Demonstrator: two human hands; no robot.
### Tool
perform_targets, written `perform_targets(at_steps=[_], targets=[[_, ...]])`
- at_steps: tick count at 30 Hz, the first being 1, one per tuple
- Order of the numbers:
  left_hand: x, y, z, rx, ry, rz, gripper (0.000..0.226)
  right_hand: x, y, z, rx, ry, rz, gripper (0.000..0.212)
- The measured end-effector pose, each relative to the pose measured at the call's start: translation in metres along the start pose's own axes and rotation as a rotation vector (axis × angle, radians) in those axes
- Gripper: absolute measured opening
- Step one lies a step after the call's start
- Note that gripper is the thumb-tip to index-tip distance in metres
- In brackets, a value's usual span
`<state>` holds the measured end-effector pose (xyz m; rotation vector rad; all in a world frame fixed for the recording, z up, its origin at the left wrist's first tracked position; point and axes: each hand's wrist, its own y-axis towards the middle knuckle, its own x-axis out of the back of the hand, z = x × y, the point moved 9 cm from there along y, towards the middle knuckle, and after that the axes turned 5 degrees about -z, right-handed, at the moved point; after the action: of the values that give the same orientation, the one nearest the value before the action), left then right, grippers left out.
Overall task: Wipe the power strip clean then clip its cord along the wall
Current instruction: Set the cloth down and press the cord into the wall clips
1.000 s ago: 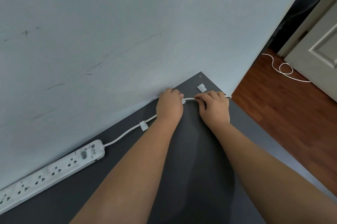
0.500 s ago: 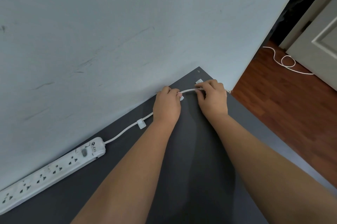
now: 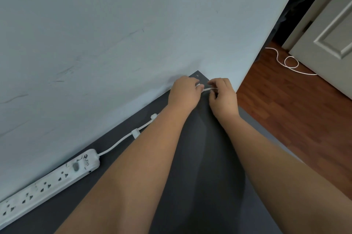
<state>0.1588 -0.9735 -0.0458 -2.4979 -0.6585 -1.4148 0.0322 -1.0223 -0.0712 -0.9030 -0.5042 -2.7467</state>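
A white power strip point(image 3: 47, 182) lies on the dark grey surface point(image 3: 200, 157) along the pale wall point(image 3: 133, 33). Its white cord point(image 3: 118, 143) runs up-right through a white clip point(image 3: 135, 133) and a second clip point(image 3: 153, 117), then passes behind my left forearm. My left hand point(image 3: 183, 93) and my right hand point(image 3: 222, 96) both pinch the cord near the far corner of the surface, with a short stretch of cord showing between them. Any clip under my fingers is hidden.
Brown wood flooring point(image 3: 295, 110) lies to the right below the surface's edge. The cord's far end point(image 3: 289, 62) loops on that floor near a white door point(image 3: 333, 33). A dark doorway opens at the top right.
Both hands have slid along the cord toward the far corner. A second clip now shows on the cord behind my left wrist. The loose clip seen near the corner is hidden now.
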Motion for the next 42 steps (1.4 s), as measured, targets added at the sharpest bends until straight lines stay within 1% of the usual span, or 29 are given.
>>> perform_targets(at_steps=[3, 6, 9, 15, 18, 22, 26, 30, 33, 37, 42], targets=[[-0.008, 0.010, 0.001, 0.013, 0.028, 0.051, 0.021, -0.003, -0.001, 0.003, 0.033, -0.017, 0.012, 0.029], [-0.012, 0.015, 0.003, 0.006, 0.023, 0.048, 0.028, -0.005, 0.000, 0.004, 0.038, -0.022, 0.026, 0.030], [-0.016, 0.019, 0.003, -0.010, 0.054, 0.041, 0.026, -0.006, 0.001, 0.004, 0.026, -0.002, 0.035, 0.030], [-0.028, 0.018, -0.002, -0.111, 0.189, 0.066, 0.024, -0.008, 0.000, 0.003, 0.026, 0.005, 0.038, 0.032], [-0.028, 0.020, -0.001, -0.118, 0.176, 0.045, 0.024, -0.007, 0.000, 0.001, 0.004, 0.013, 0.033, 0.030], [-0.027, 0.020, 0.004, -0.093, 0.139, 0.034, 0.020, -0.007, -0.001, 0.000, -0.050, 0.046, 0.027, 0.035], [-0.026, 0.018, 0.003, -0.095, 0.132, 0.018, 0.018, -0.008, 0.000, 0.003, -0.022, -0.036, 0.057, 0.028], [-0.025, 0.015, 0.002, -0.109, 0.125, 0.002, 0.020, -0.004, 0.002, 0.004, 0.041, -0.250, -0.003, 0.014], [-0.026, 0.016, 0.004, -0.104, 0.120, -0.002, 0.021, -0.009, 0.001, 0.002, 0.058, -0.276, 0.005, 0.017], [-0.027, 0.016, 0.006, -0.103, 0.120, -0.021, 0.022, -0.006, 0.001, 0.004, 0.058, -0.266, -0.029, 0.023], [-0.028, 0.016, 0.008, -0.116, 0.112, -0.030, 0.022, -0.008, 0.000, 0.005, 0.071, -0.316, 0.001, 0.032]])
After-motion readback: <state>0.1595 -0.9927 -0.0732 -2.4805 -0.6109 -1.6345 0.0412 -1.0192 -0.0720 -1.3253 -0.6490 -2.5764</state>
